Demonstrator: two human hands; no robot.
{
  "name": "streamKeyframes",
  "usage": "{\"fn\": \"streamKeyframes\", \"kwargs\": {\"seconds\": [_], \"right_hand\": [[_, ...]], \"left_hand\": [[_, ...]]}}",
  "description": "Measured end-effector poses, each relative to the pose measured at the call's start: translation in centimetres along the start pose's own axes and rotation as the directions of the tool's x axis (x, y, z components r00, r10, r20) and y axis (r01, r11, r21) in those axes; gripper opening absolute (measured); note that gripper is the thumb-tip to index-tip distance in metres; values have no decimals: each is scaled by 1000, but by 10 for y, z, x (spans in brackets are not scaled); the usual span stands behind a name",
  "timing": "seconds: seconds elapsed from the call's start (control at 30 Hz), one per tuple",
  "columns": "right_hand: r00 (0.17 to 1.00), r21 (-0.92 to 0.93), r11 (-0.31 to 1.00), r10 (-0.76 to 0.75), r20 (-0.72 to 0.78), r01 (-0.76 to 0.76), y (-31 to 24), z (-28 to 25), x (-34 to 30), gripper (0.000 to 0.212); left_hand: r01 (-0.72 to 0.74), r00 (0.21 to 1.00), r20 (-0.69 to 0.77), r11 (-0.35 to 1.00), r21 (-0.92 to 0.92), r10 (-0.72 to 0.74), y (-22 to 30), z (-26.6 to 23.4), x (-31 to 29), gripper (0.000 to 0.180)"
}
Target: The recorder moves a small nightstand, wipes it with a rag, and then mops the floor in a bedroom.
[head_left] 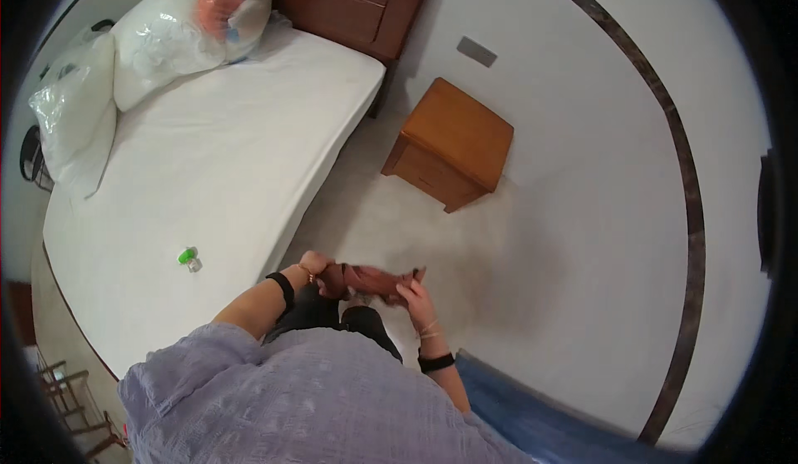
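Lavender shirt [316, 397] nearest; left grip [316, 264] and right grip [414, 298] clasp reddish-brown bundle [370, 280]; bed [224, 152] left, nightstand [462, 131] ahead.

From here the room is evenly bright, the white-sheeted mattress [241, 156] palest of all. Sharp glints dot the clear plastic bag of white stuffing [158, 56]. A soft-edged grey shadow [524, 277] spreads at right. Toward the blackened rim, the dark brown marbled strip [692, 206] bows strongly.
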State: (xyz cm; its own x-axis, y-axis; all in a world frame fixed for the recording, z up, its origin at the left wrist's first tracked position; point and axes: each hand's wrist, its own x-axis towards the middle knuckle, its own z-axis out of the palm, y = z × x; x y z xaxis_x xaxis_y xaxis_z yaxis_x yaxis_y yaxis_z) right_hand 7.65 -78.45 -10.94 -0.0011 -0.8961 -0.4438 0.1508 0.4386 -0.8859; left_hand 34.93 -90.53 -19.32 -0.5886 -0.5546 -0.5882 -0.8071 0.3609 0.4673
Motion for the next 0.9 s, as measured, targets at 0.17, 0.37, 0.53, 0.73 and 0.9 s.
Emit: {"fn": "streamKeyframes", "kwargs": {"seconds": [0.17, 0.37, 0.53, 0.73, 0.9], "right_hand": [[933, -196, 930, -258, 252, 310, -124, 49, 97, 21], [669, -464, 809, 123, 733, 361, -172, 56, 192, 21], [736, -558, 766, 172, 655, 318, -192, 16, 291, 37], [992, -827, 561, 72, 102, 45, -211, -114, 441, 29], [991, -918, 386, -130, 37, 85, -204, -189, 546, 31]], "left_hand": [[-53, 791, -223, 300, -953, -569, -78, 14, 63, 28], [-172, 976, 7, -784, -596, -219, 10, -160, 85, 38], [-162, 962, 63, -744, -648, -264, -40, -189, 193, 40], [-218, 862, 110, -558, -801, -494, -80, -244, 339, 46], [144, 903, 23, 250, -958, -430, -75, -285, 430, 66]]}}
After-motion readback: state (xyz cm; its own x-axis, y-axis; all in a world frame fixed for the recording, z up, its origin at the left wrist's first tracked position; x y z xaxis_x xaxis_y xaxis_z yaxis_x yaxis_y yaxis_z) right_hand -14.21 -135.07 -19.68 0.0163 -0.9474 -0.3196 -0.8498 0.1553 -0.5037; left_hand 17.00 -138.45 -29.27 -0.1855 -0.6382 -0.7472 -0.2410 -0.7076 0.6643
